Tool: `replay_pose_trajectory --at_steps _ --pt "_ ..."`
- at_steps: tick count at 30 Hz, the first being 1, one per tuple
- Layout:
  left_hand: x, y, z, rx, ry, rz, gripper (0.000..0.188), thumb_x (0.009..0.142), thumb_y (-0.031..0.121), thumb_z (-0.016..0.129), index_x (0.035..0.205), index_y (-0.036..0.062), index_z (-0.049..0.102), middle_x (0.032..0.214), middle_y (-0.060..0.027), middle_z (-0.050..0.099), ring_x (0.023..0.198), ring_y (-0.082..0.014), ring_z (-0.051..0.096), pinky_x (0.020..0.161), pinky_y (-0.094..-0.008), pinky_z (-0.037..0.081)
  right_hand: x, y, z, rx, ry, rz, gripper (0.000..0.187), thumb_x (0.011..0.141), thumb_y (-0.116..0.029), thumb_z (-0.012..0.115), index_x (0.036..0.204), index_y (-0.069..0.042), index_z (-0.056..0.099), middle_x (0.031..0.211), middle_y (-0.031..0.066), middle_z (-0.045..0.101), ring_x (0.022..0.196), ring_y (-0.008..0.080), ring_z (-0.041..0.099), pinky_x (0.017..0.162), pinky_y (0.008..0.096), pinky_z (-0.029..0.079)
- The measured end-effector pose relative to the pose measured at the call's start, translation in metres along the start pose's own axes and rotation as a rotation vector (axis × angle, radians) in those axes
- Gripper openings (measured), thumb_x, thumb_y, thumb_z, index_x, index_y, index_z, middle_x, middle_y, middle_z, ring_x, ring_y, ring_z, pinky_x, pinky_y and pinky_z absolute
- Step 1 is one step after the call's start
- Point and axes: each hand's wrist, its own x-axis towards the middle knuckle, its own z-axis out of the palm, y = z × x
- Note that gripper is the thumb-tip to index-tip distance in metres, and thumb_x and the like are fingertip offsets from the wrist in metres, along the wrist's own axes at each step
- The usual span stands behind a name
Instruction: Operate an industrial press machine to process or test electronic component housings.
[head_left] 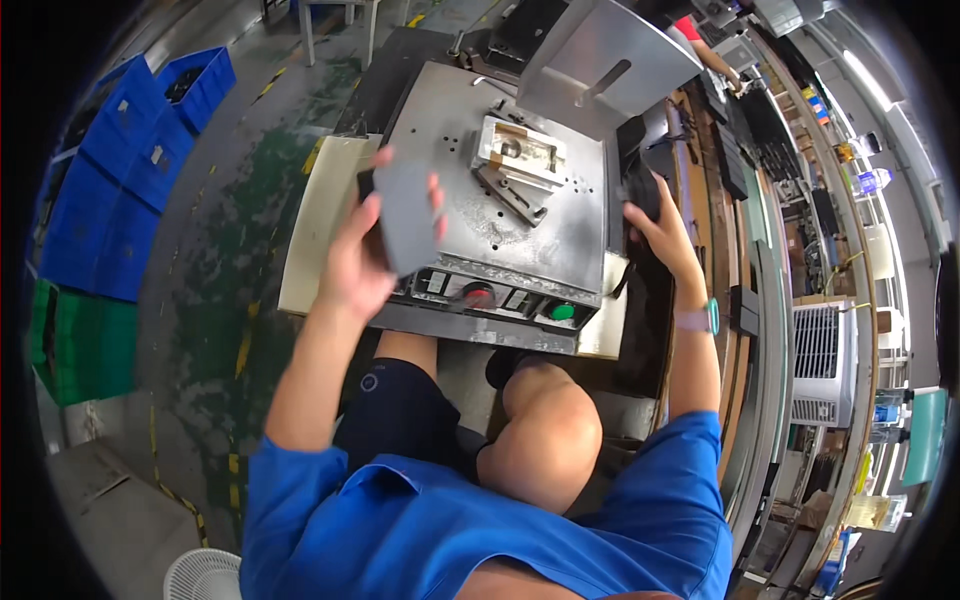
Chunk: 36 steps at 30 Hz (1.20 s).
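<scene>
My left hand (360, 262) is closed round a dark grey rectangular block with a flat face (408, 210), raised above the left side of the machine's metal plate (450, 130). At the plate's right edge, my right hand (662, 232) is closed on a black part (641, 190); its exact kind is hard to make out. Between the hands, a silvery fixture block (520, 155) with a recess sits on the plate. A slotted clamp bar (512, 196) lies against its near side. A red button (479, 295) and a green button (561, 311) are on the front panel.
An upright slotted metal sheet (610, 70) stands behind the plate. Blue bins (120, 180) and a green bin (85, 340) are at the left. Along the right run a long workbench and a white ventilated unit (817, 350). Another person's arm (712, 55) shows at the far right.
</scene>
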Motion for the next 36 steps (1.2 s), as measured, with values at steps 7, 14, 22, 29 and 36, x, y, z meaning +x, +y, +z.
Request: replay_pose_trajectory --at_steps 7,14,22,29,36 --pt "-0.118 -0.021 -0.017 -0.055 0.429 -0.051 0.049 0.097 0.024 0.059 0.142 0.0203 0.041 0.118 -0.0146 0.057 0.102 -0.0244 0.060 0.083 -0.0388 0.053 0.089 -0.030 0.089 -0.614 0.210 -0.761 0.062 0.093 -0.027 0.066 0.147 -0.010 0.041 0.124 0.0174 0.054 0.108 0.0275 0.054 0.092 0.0409 0.045" --pt "-0.113 -0.030 -0.028 0.742 0.496 0.004 0.061 0.082 -0.004 0.067 0.136 0.0132 0.043 0.104 -0.0090 0.061 0.091 -0.0184 0.061 0.083 -0.0316 0.052 0.083 -0.051 0.093 -0.853 -0.135 -0.639 0.075 0.094 -0.042 0.060 0.155 -0.012 0.028 0.144 0.0228 0.042 0.131 0.0367 0.044 0.107 0.0480 0.036" --pt "-0.078 -0.038 -0.053 1.221 0.316 0.272 0.065 0.078 -0.009 0.068 0.134 0.0108 0.043 0.105 -0.0076 0.061 0.094 -0.0165 0.061 0.087 -0.0306 0.051 -0.073 -0.031 0.087 -1.140 -0.256 -0.238 0.117 0.068 -0.049 0.085 0.156 -0.007 0.019 0.156 0.0230 0.026 0.145 0.0389 0.026 0.110 0.0562 0.032" --pt "-0.038 -0.040 0.081 0.880 0.009 0.236 0.062 0.088 0.004 0.065 0.143 0.0121 0.037 0.112 -0.0107 0.062 0.102 -0.0197 0.062 0.092 -0.0325 0.050 -0.108 -0.093 0.116 -0.195 -0.043 -0.508 0.100 0.076 -0.038 0.084 0.151 -0.004 0.027 0.144 0.0194 0.042 0.134 0.0323 0.045 0.104 0.0440 0.043" --pt "-0.045 -0.092 0.143 1.100 -0.364 0.143 0.077 0.100 0.046 0.045 0.154 -0.0001 0.017 0.143 -0.0212 0.049 0.134 -0.0308 0.045 0.112 -0.0439 0.032 -0.149 -0.067 0.011 0.627 -0.102 -0.145 0.045 0.097 -0.032 0.065 0.129 -0.004 0.050 0.102 0.0049 0.060 0.092 0.0127 0.059 0.075 0.0286 0.051"
